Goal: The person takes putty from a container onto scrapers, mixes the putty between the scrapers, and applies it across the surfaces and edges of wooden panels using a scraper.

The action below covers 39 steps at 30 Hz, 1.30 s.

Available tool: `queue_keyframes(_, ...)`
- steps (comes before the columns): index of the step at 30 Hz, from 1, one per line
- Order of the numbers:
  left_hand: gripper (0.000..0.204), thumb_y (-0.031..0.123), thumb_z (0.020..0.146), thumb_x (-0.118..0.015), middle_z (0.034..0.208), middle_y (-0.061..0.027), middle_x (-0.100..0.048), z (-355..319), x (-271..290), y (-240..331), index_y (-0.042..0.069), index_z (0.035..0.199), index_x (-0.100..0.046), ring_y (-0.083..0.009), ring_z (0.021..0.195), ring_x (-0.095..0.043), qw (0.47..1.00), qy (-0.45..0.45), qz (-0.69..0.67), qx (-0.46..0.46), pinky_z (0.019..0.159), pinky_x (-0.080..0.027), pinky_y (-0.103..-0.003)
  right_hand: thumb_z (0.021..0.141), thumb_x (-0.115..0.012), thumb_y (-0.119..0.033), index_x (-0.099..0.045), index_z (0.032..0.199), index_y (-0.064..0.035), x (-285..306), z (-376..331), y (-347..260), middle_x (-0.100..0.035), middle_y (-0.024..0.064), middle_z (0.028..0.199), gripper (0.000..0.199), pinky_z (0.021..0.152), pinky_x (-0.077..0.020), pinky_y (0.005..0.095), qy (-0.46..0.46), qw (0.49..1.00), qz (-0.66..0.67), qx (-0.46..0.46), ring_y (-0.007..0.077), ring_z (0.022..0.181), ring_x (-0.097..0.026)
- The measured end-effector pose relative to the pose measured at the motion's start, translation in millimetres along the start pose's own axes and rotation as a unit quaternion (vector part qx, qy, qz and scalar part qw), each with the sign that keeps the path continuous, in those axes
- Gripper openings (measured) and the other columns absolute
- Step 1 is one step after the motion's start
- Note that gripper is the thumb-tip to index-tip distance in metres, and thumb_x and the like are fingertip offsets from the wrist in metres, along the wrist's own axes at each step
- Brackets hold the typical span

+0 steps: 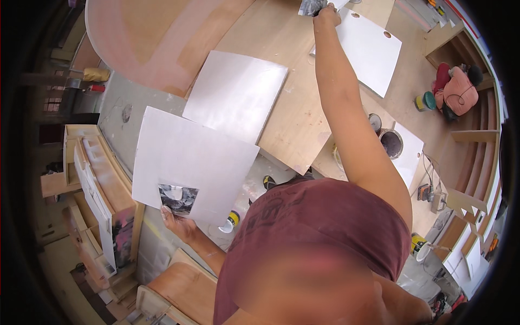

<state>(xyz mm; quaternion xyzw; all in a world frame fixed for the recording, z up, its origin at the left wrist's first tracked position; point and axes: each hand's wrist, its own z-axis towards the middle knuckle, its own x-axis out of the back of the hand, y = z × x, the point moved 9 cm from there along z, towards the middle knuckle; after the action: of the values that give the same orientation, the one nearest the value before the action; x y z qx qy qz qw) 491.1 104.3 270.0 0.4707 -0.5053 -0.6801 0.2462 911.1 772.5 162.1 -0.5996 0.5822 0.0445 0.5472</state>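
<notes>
At the left, my left hand [180, 223] is closed on the lower edge of a large white panel [189, 135], which it holds tilted off the table. A square black-and-white patterned sheet [180, 198] lies against that panel beside my fingers. My right arm stretches far forward. At the top edge of the view, my right hand [328, 17] is closed on a similar dark-and-white patterned sheet [312, 7], partly cut off by the picture's edge. Just below that hand lies another white panel [374, 51] with round holes near its edge.
A second white panel [238, 89] rests on the plywood table [298, 119]. An open can [390, 142] stands right of my arm, near power plugs [425, 190]. A person in pink [460, 92] crouches far right by wooden shelving [479, 135]. Wooden cabinets [97, 162] stand left.
</notes>
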Motion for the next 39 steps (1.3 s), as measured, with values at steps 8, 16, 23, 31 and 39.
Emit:
queue_keyframes(8, 0.030, 0.016, 0.098, -0.050, 0.114, -0.0140, -0.061, 0, 8, -7, -0.006, 0.118, -0.053, -0.0220, 0.103, -0.061, 1.000, 0.007, 0.015, -0.001, 0.092, -0.048, -0.036, 0.089, -0.060, -0.016, -0.061, 0.107, 0.0000, -8, 58, 62, -0.064, 0.0153, 0.090, 0.024, 0.072, -0.0501, 0.0323, -0.126, 0.974, -0.131, -0.134, 0.0189, 0.083, -0.060)
queue_keyframes(16, 0.035, 0.019, 0.096, -0.054, 0.117, -0.0153, -0.062, -4, 32, -22, -0.006, 0.121, -0.055, -0.0244, 0.106, -0.062, 0.997, 0.057, -0.049, 0.030, 0.093, -0.050, -0.040, 0.097, -0.051, -0.032, -0.054, 0.118, 0.0026, 77, -183, 26, -0.066, 0.0188, 0.112, 0.041, 0.055, -0.0423, 0.0226, -0.466, 0.723, -0.421, -0.289, 0.0130, 0.069, -0.050)
queue_keyframes(23, 0.042, 0.018, 0.094, -0.055, 0.127, -0.0153, -0.057, 4, 58, -34, -0.003, 0.130, -0.049, -0.0311, 0.115, -0.057, 0.993, 0.043, -0.098, 0.042, 0.100, -0.045, -0.050, 0.096, -0.052, -0.025, -0.054, 0.127, 0.0003, 262, -329, 1, -0.071, 0.0125, 0.096, 0.041, 0.035, -0.0251, 0.0178, -0.489, 0.511, -0.494, -0.505, 0.0021, 0.040, -0.029)
queue_keyframes(31, 0.043, 0.017, 0.094, -0.055, 0.130, -0.0166, -0.055, 29, 70, -43, -0.003, 0.132, -0.048, -0.0318, 0.117, -0.055, 0.987, 0.000, -0.149, 0.055, 0.102, -0.042, -0.053, 0.095, -0.058, -0.023, -0.027, 0.149, -0.0134, 331, -393, 103, -0.066, 0.0140, 0.113, 0.063, 0.037, -0.0295, 0.0180, -0.454, 0.572, -0.357, -0.583, 0.0022, 0.045, -0.033)
queue_keyframes(39, 0.044, 0.017, 0.094, -0.055, 0.130, -0.0168, -0.055, 42, 93, -54, -0.002, 0.133, -0.047, -0.0323, 0.118, -0.054, 0.987, -0.016, -0.136, 0.086, 0.103, -0.042, -0.053, 0.093, -0.062, -0.017, 0.002, 0.153, -0.0193, 284, -397, 154, -0.056, 0.0136, 0.132, 0.087, 0.039, -0.0361, 0.0175, -0.353, 0.782, -0.186, -0.479, 0.0029, 0.048, -0.040)
